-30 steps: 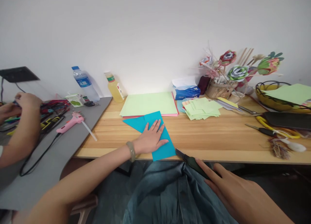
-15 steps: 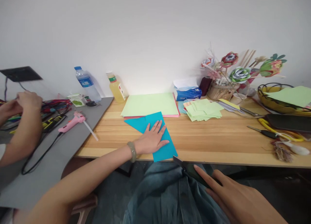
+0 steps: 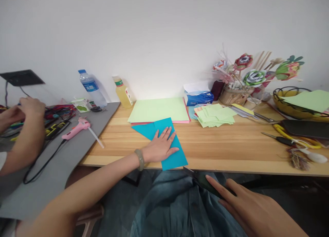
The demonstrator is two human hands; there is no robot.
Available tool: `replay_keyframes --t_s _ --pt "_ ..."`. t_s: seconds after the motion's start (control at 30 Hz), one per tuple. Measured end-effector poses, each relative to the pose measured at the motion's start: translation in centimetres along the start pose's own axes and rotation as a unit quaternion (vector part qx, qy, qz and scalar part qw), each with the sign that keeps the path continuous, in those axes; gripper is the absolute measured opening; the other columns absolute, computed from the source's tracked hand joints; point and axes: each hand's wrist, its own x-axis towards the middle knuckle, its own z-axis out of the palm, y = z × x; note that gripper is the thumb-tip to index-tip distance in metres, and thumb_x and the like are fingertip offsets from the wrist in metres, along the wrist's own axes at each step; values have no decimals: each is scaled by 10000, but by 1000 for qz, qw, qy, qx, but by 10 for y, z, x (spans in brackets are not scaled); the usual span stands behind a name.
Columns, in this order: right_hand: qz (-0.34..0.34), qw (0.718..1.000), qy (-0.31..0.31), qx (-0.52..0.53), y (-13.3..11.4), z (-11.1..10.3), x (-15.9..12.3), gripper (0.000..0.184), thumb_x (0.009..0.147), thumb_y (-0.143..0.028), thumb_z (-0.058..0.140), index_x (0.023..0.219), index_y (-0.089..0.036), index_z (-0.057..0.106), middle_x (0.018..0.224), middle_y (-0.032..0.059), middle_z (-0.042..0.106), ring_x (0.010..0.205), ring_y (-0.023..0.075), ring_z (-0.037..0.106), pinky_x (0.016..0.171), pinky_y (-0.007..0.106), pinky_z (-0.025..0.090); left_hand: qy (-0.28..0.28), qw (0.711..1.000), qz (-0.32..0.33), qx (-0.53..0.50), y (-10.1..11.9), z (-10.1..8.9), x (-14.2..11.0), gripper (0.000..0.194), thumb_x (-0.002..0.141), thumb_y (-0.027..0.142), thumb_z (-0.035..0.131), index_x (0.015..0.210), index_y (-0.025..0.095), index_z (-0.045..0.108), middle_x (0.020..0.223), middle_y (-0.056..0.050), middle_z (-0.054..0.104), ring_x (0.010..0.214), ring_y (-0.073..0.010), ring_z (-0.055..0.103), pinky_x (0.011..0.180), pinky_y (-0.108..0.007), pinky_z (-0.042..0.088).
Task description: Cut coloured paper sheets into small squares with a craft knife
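My left hand (image 3: 159,147) lies flat with fingers spread on a folded blue paper (image 3: 174,156) near the front edge of the wooden table (image 3: 231,151). My right hand (image 3: 246,206) is low over my lap, below the table edge, wrapped round a dark-handled cutting tool (image 3: 203,180). The tool's blade tip points up toward the blue paper's lower corner, just short of it.
A light green paper stack (image 3: 159,110) lies behind the blue sheet, small green squares (image 3: 214,115) to its right. Bottles (image 3: 91,87), a tissue box (image 3: 197,97), paper flowers (image 3: 253,75), a basket (image 3: 295,106) and scissors (image 3: 295,139) line the back and right. Another person's hands (image 3: 23,108) work at left beside a pink glue gun (image 3: 75,127).
My right hand and the tool have shifted slightly left and down below the table edge. My left hand stays flat on the blue paper.
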Motion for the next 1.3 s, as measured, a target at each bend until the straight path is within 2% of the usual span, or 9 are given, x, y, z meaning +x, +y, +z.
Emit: replay_keyframes --t_s 0.23,0.43,0.57,0.67,0.9,1.13,1.3 --pt "1 1000 -11 17 2 2 0 411 934 -211 229 1240 -189 501 781 55 637 503 142 623 414 264 521 2 1000 -2 -3 2 -2 -1 729 904 607 119 1444 118 146 1510 -168 57 1388 -308 23 1063 -564 131" --pt "5 1000 -17 26 3 1 0 421 921 -186 238 1266 -192 481 866 82 650 550 148 635 461 279 538 4 1000 2 -5 0 -1 -1 707 914 590 123 1444 123 150 1509 -168 53 1389 -301 22 1064 -562 134" --pt "37 996 -44 63 7 2 4 439 902 -197 330 1330 -231 420 897 63 642 654 160 650 516 267 538 12 1000 1 -1 1 0 -1 701 918 581 114 1442 117 157 1510 -166 59 1389 -300 34 1065 -559 140" --pt "59 993 -62 77 10 9 8 450 904 -237 367 1353 -255 383 881 37 624 639 151 644 503 248 514 14 1000 1 1 1 -1 -2 692 922 570 92 1436 117 184 1511 -158 83 1390 -292 39 1073 -547 135" --pt "93 991 -82 57 12 27 22 422 932 -293 326 1349 -243 368 832 10 589 561 146 623 436 252 421 13 1000 2 2 0 1 -2 673 928 556 80 1436 125 180 1514 -154 47 1391 -283 17 1076 -541 119" --pt "89 992 -88 14 7 27 38 414 919 -288 376 1322 -200 401 793 22 590 583 170 627 427 253 376 15 1000 1 -1 2 0 -2 655 934 544 116 1438 129 174 1512 -160 60 1390 -289 29 1069 -551 138" --pt "103 990 -94 -3 7 29 36 411 917 -288 378 1321 -214 398 820 28 599 568 178 635 422 261 377 10 1000 0 -4 4 -3 -2 659 933 545 109 1435 125 176 1511 -162 54 1390 -289 25 1070 -552 129"
